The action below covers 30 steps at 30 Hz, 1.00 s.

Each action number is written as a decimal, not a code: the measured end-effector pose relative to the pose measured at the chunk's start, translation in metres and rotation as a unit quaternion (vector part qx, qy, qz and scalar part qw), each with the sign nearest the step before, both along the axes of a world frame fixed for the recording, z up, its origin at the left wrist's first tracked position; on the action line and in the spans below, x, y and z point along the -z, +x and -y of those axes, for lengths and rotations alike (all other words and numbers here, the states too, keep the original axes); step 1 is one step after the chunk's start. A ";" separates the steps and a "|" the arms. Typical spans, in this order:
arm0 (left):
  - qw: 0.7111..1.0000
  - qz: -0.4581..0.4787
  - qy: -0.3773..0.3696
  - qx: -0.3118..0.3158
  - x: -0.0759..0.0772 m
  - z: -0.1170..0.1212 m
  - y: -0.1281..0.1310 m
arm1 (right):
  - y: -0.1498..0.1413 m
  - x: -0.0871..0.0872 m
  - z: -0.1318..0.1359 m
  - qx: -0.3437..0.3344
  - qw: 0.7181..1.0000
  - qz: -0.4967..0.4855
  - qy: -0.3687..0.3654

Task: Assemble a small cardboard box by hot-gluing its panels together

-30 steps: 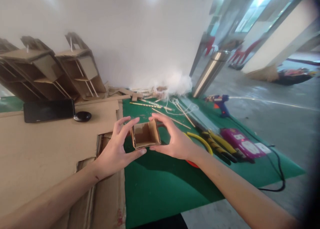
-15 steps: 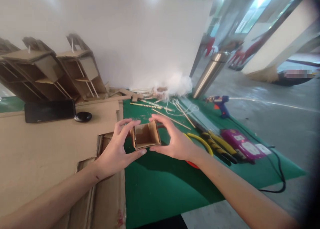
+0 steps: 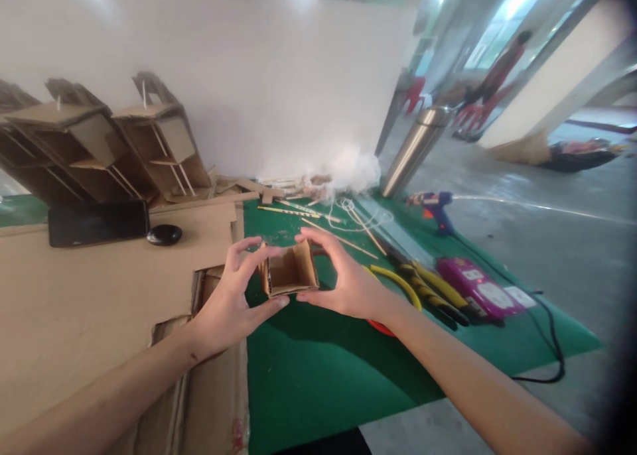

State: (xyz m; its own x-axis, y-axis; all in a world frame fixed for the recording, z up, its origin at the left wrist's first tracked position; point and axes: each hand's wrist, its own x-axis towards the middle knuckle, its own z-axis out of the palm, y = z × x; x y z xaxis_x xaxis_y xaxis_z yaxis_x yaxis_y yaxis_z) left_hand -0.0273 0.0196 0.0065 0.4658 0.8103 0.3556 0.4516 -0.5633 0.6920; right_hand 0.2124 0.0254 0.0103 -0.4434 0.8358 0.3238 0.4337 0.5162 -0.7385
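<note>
Between my two hands is a small cardboard box (image 3: 290, 272), held above the green tabletop (image 3: 318, 369) with its open side toward me. My left hand (image 3: 235, 294) grips the left wall, thumb below and fingers at the upper edge. My right hand (image 3: 343, 279) has the right side, with the thumb under the lower edge and fingertips at the top corner. The left wall shows its corrugated cut edge. Left of my hands lie large cardboard sheets (image 3: 99, 309).
At the left stand cardboard shelf-like structures (image 3: 159, 143), a black phone (image 3: 98, 223) and a black mouse (image 3: 164, 234). Toward the right are a steel flask (image 3: 417, 153), blue glue gun (image 3: 438, 209), yellow-black pliers (image 3: 432, 289) and purple power strip (image 3: 478, 288). White stuffing (image 3: 353, 170) and thin sticks lie behind.
Both hands keep hold of the cardboard box in nearly the same place. The left fingers shift slightly at its upper edge. A distant figure has come into view by the pillar.
</note>
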 end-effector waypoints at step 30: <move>0.990 0.066 -0.107 0.059 0.000 0.000 -0.006 | -0.001 0.005 -0.009 -0.047 0.928 -0.240 -0.282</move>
State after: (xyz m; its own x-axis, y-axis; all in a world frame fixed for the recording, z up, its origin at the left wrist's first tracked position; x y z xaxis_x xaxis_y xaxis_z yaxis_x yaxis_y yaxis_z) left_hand -0.0332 0.0200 0.0064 0.5226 0.8161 0.2466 0.2887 -0.4416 0.8495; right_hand 0.2110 0.0344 0.0051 -0.4417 0.8968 0.0253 -0.0430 0.0070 -0.9991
